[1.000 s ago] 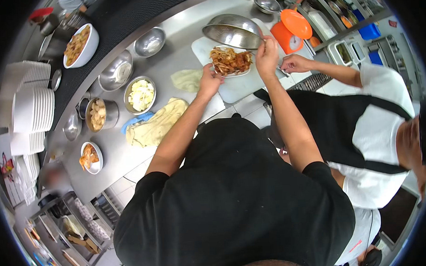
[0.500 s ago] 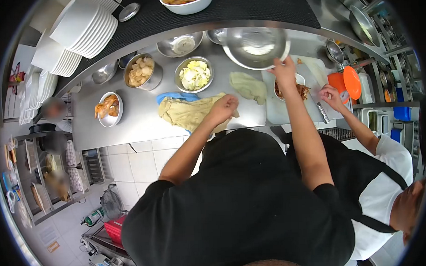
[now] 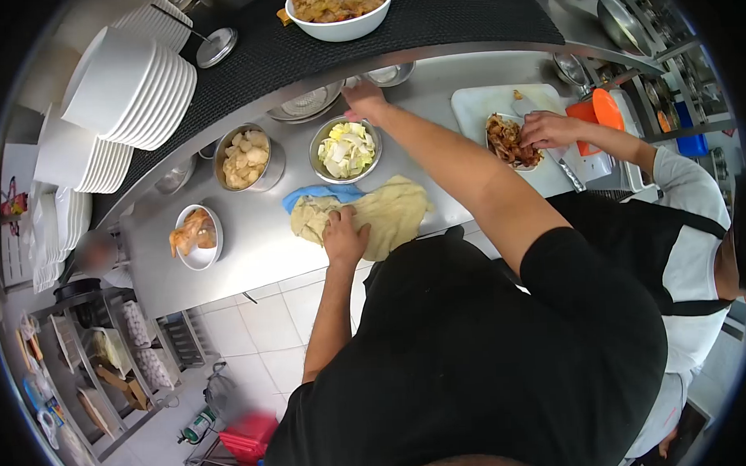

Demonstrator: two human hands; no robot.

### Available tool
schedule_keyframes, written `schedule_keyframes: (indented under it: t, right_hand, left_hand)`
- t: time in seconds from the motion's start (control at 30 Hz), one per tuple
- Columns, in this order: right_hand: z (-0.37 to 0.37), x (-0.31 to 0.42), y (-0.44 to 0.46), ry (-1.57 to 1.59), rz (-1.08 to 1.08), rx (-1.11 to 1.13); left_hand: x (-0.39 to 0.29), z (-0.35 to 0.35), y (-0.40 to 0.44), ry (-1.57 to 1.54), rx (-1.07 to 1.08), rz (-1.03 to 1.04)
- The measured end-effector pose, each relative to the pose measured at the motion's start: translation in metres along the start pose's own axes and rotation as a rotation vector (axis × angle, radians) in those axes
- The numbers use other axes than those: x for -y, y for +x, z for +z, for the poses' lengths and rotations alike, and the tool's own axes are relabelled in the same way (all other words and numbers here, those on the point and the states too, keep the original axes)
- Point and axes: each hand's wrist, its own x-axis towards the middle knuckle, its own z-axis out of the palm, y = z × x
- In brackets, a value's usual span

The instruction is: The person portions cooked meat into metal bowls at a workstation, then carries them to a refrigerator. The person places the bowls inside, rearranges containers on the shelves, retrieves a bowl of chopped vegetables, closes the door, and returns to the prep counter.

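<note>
My left hand [image 3: 346, 235] lies on a rumpled yellowish cloth [image 3: 397, 212], fingers a little apart and pressing on it. A blue cloth [image 3: 318, 195] shows behind it. My right arm stretches across to the back of the counter, where my right hand [image 3: 365, 100] has its fingers at the rim of a metal bowl [image 3: 303, 106], stacked with others under the shelf edge. The fingertips are partly hidden. Just in front of that hand stands a metal bowl of chopped pale-green leaves [image 3: 345, 150].
A metal pot of pale chunks [image 3: 245, 158] and a white bowl with cooked chicken pieces [image 3: 195, 231] stand left. At right, a co-worker's hand [image 3: 550, 130] is over shredded meat [image 3: 511, 141] on a white cutting board [image 3: 471, 106], beside a knife [image 3: 570, 175]. Plates [image 3: 134, 85] are stacked on the shelf.
My right hand has carried the large metal bowl leftward to the back stack. My left hand has moved left and down onto the cloth. The greenish cloth beside the board has left its spot.
</note>
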Motion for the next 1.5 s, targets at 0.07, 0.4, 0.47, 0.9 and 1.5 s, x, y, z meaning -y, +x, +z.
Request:
schedule_keyframes:
  t: [0.07,0.4,0.47,0.9,1.5]
  right_hand:
    - [0.008,-0.008,0.011,0.019,0.003,-0.044]
    - [0.009,0.02,-0.004,-0.562,-0.365,-0.175]
    - [-0.024,0.034,-0.039,-0.527,-0.31,-0.315]
    - [-0.137,-0.028,0.026,-0.296,0.006,-0.478]
    - [-0.18,0.056,0.155,-0.852,-0.612,-0.427]
  left_hand:
    - [0.005,-0.003,0.008,-0.034,0.02,0.035]
    - [0.005,-0.032,0.042,-0.021,0.43,-0.002]
    - [0.009,-0.036,0.04,-0.014,0.453,0.005]
    - [-0.031,-0.058,0.05,0.073,0.578,0.053]
    - [-0.093,-0.052,0.036,-0.347,0.269,0.003]
